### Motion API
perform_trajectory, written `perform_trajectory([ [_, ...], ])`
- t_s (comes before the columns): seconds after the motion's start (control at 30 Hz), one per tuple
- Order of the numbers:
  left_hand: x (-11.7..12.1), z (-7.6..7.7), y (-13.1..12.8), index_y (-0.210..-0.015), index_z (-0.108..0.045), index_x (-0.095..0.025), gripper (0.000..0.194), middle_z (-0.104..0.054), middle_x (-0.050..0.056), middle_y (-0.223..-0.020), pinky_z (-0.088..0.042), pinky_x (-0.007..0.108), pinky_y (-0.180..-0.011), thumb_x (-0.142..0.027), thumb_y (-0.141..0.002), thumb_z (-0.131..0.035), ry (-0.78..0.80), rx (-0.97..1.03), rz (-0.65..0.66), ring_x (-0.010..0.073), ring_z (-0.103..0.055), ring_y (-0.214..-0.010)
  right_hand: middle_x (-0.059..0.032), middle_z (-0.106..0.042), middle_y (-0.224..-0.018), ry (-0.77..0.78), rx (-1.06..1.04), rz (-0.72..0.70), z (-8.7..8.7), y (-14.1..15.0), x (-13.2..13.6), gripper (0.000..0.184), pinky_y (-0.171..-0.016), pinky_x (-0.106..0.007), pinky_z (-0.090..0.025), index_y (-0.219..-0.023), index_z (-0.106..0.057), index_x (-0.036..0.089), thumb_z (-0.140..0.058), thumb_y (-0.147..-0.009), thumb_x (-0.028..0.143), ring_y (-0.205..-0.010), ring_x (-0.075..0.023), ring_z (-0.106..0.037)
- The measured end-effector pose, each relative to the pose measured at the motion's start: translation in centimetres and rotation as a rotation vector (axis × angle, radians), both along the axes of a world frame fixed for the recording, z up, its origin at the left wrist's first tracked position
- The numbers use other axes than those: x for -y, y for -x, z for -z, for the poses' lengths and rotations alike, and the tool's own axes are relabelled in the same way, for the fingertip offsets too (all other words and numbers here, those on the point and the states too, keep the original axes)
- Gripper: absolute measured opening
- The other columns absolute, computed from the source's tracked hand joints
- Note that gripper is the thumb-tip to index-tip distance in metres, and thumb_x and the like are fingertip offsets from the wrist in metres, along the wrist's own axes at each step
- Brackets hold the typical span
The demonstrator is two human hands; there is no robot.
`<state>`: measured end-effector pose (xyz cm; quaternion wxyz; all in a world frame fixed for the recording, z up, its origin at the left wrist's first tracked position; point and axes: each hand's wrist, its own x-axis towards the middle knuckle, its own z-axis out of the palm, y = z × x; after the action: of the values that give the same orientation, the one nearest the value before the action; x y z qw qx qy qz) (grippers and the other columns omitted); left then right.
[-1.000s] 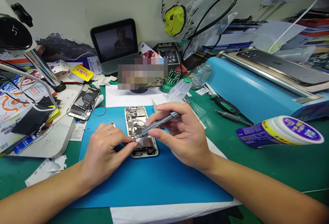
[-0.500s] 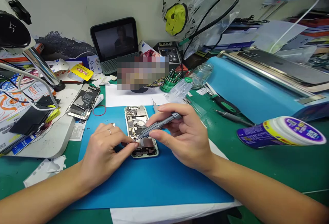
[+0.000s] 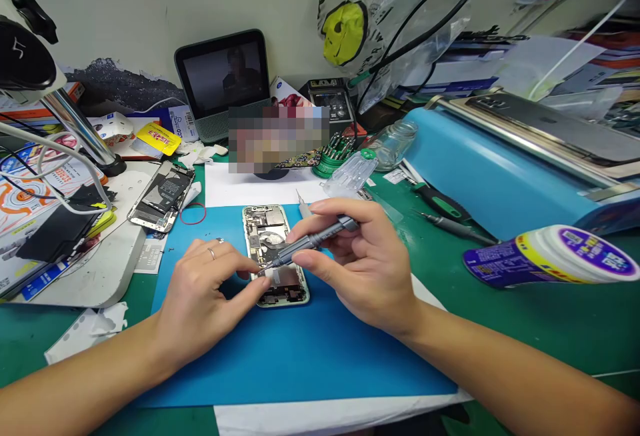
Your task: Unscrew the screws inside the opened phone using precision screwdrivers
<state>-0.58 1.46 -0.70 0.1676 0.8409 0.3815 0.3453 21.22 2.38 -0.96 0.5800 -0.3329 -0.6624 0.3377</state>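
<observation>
An opened phone (image 3: 273, 236) lies on the blue mat (image 3: 300, 363), its internal parts and battery exposed. My right hand (image 3: 367, 259) grips a grey precision screwdriver (image 3: 310, 243), slanted down to the left. Its tip is at the phone's left side, below the middle. My left hand (image 3: 205, 289) rests by the phone's left edge, thumb and index finger parted around the tip's area; nothing shows between them. Another slim pointed tool (image 3: 303, 204) lies just beyond my right hand, partly hidden by it.
At left, a second opened phone (image 3: 163, 196) leans on a white base (image 3: 115, 276) under a metal post. Beyond the mat are a screen device (image 3: 223, 83), a bit holder (image 3: 337, 156) and a glass jar (image 3: 395, 146). At right stand a blue machine (image 3: 465, 156) and a purple tub (image 3: 540, 256).
My left thumb and index finger, close together at the screwdriver's tip before, have parted a little. The screwdriver stays at nearly the same spot on the phone.
</observation>
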Motion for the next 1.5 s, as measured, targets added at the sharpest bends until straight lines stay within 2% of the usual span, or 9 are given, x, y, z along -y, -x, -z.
perform_trajectory([
  [0.2, 0.1, -0.2, -0.1, -0.097, -0.066, -0.022, 0.006, -0.068, -0.002, -0.082, -0.039, 0.033, -0.073, -0.021, -0.095, -0.071, 0.005, -0.005, -0.024, 0.0166, -0.061, -0.075, 0.0001, -0.071, -0.092, 0.013, -0.007, 0.0, -0.1, -0.2, 0.0, 0.037, -0.074, -0.028, -0.065, -0.12, -0.056, 0.031, -0.076, -0.09, 0.026, -0.085, -0.0151, -0.074],
  [0.3, 0.6, -0.6, 0.0, -0.097, -0.057, -0.021, 0.012, -0.062, 0.0, -0.081, -0.04, 0.033, -0.069, -0.022, -0.094, -0.068, -0.087, 0.04, -0.077, 0.0178, -0.057, -0.074, -0.0003, -0.071, -0.091, 0.022, -0.031, 0.03, -0.2, -0.3, -0.2, 0.043, -0.075, -0.032, -0.065, -0.13, -0.052, 0.033, -0.074, -0.092, 0.03, -0.083, -0.0166, -0.073],
  [0.37, 1.3, -0.9, -0.1, -0.093, -0.053, -0.022, 0.011, -0.058, -0.001, -0.073, -0.037, 0.034, -0.063, -0.02, -0.094, -0.063, -0.213, 0.013, 0.008, 0.017, -0.053, -0.065, -0.0004, -0.07, -0.089, 0.007, -0.06, 0.076, -0.3, -0.4, -0.4, 0.051, -0.075, -0.035, -0.065, -0.136, -0.046, 0.034, -0.073, -0.093, 0.033, -0.081, -0.0181, -0.072],
  [0.47, 2.7, -1.1, -0.2, -0.1, -0.059, -0.02, 0.005, -0.054, -0.004, -0.059, -0.028, 0.036, -0.051, -0.02, -0.096, -0.056, -0.306, -0.157, 0.216, 0.0161, -0.047, -0.049, -0.0005, -0.068, -0.087, -0.047, -0.055, 0.114, -0.2, -0.5, -0.6, 0.05, -0.072, -0.036, -0.065, -0.134, -0.045, 0.036, -0.073, -0.092, 0.033, -0.078, -0.0189, -0.071],
  [0.57, 3.8, -0.8, -0.4, -0.121, -0.06, -0.009, 0.027, -0.062, -0.001, -0.061, -0.034, 0.037, -0.046, -0.023, -0.1, -0.051, -0.284, -0.303, 0.262, 0.0174, -0.055, -0.047, -0.0007, -0.068, -0.09, -0.142, 0.033, 0.109, 0.3, -0.6, -0.6, 0.044, -0.072, -0.036, -0.065, -0.129, -0.048, 0.036, -0.072, -0.093, 0.029, -0.08, -0.0189, -0.072],
  [0.63, 4.3, -0.4, -0.5, -0.129, -0.056, -0.003, 0.036, -0.066, 0.002, -0.065, -0.041, 0.037, -0.046, -0.025, -0.103, -0.048, -0.271, -0.374, 0.268, 0.0187, -0.06, -0.048, -0.0009, -0.07, -0.095, -0.222, 0.121, 0.075, 0.7, -0.6, -0.5, 0.048, -0.073, -0.035, -0.065, -0.132, -0.048, 0.035, -0.072, -0.092, 0.025, -0.082, -0.0184, -0.073],
  [0.8, 4.8, 0.1, -1.0, -0.131, -0.054, 0.005, 0.051, -0.067, 0.006, -0.061, -0.05, 0.038, -0.045, -0.036, -0.107, -0.035, -0.24, -0.545, 0.207, 0.0222, -0.063, -0.045, -0.0052, -0.075, -0.109, -0.389, 0.3, -0.08, 1.1, -0.5, -0.4, 0.061, -0.083, -0.036, -0.066, -0.144, -0.042, 0.032, -0.069, -0.093, 0.015, -0.091, -0.0186, -0.075],
  [1.07, 4.9, 0.4, -1.3, -0.12, -0.065, 0.003, 0.063, -0.067, 0.007, -0.058, -0.051, 0.037, -0.043, -0.054, -0.093, -0.061, -0.227, -0.639, 0.158, 0.0229, -0.062, -0.043, -0.0093, -0.076, -0.113, -0.408, 0.336, -0.147, 1.2, -0.1, -0.4, 0.067, -0.083, -0.036, -0.066, -0.151, -0.038, 0.028, -0.067, -0.093, 0.01, -0.096, -0.0192, -0.075],
  [1.5, 5.2, 0.6, -1.4, -0.127, -0.059, 0.004, 0.063, -0.067, 0.005, -0.06, -0.053, 0.037, -0.045, -0.052, -0.099, -0.052, -0.207, -0.686, 0.166, 0.0228, -0.062, -0.046, -0.0096, -0.076, -0.11, -0.414, 0.372, -0.149, 1.3, 0.4, -0.5, 0.055, -0.082, -0.034, -0.065, -0.148, -0.041, 0.024, -0.063, -0.098, 0.015, -0.093, -0.0175, -0.074],
])
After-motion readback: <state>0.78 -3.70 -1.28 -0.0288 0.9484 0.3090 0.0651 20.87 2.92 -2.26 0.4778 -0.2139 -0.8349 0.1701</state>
